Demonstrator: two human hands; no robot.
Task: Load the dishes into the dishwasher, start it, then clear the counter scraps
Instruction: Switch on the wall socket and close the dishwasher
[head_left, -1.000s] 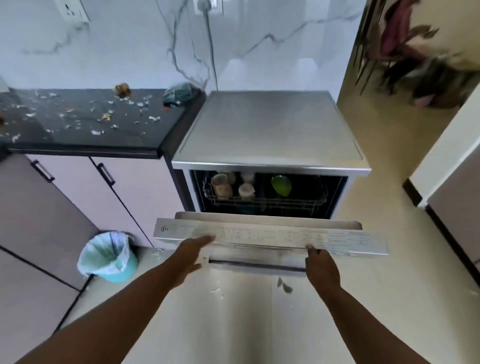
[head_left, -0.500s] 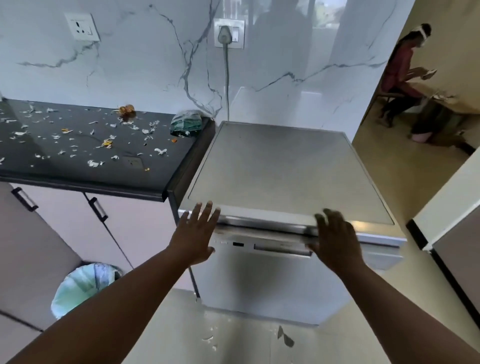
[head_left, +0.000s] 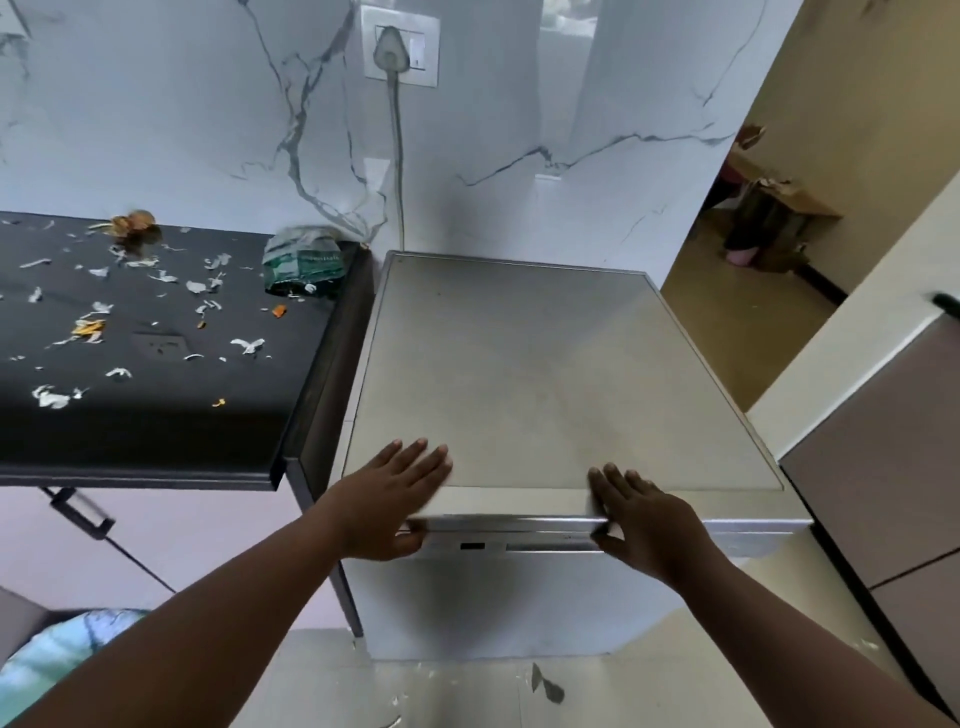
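Nearest, scraps of litter lie on the floor below both wrists, and a bin with a pale liner shows under the left forearm. The left hand lies flat on the front edge of the dishwasher, fingers straight and spread over the top, thumb tucked under the lip above the closed door; it holds nothing. The right hand rests on the same edge, fingers likewise straight on the top, thumb against the door's upper strip. Left of the left fingers the black counter carries scattered scraps and a crumpled green packet. Beyond the fingertips a plug sits in the wall socket
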